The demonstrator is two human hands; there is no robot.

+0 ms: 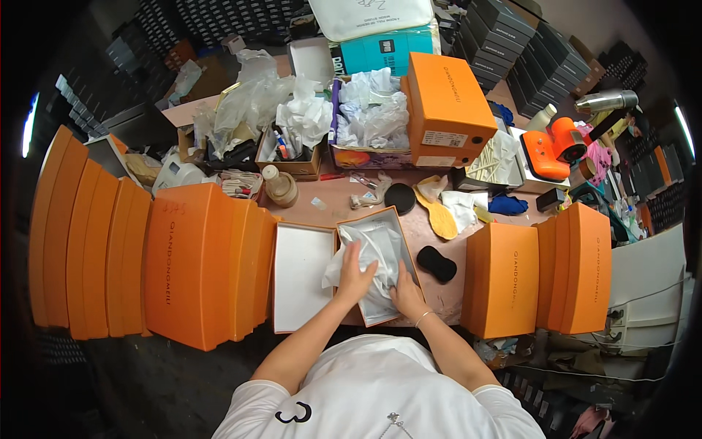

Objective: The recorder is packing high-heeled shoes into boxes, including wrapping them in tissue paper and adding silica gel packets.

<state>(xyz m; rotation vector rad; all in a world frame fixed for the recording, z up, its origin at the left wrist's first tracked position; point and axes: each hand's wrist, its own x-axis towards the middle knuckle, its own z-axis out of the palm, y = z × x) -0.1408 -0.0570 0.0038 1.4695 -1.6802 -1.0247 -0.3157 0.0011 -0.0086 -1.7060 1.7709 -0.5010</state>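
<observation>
In front of me lies an open shoebox with an orange rim and a white lining (404,245), tilted slightly. Inside it is a bundle of thin white wrapping (376,252), part of which spills over the left wall; what it covers is hidden. My left hand (356,276) rests on this wrapping with its fingers stretched and apart. At the near right corner of the box, my right hand (407,295) reaches in, fingers extended against the wrapping and the side wall. A box lid (303,267), white inside, lies face up directly left of the box.
Orange shoeboxes (186,263) line the left, with more orange boxes (501,278) on the right. A black sponge-like pad (436,263), yellow brush-shaped piece (440,219), round black tin (400,198) and bottle (280,186) lie nearby. Behind stand a paper-filled carton (371,159) and an orange heat-gun-like tool (548,152).
</observation>
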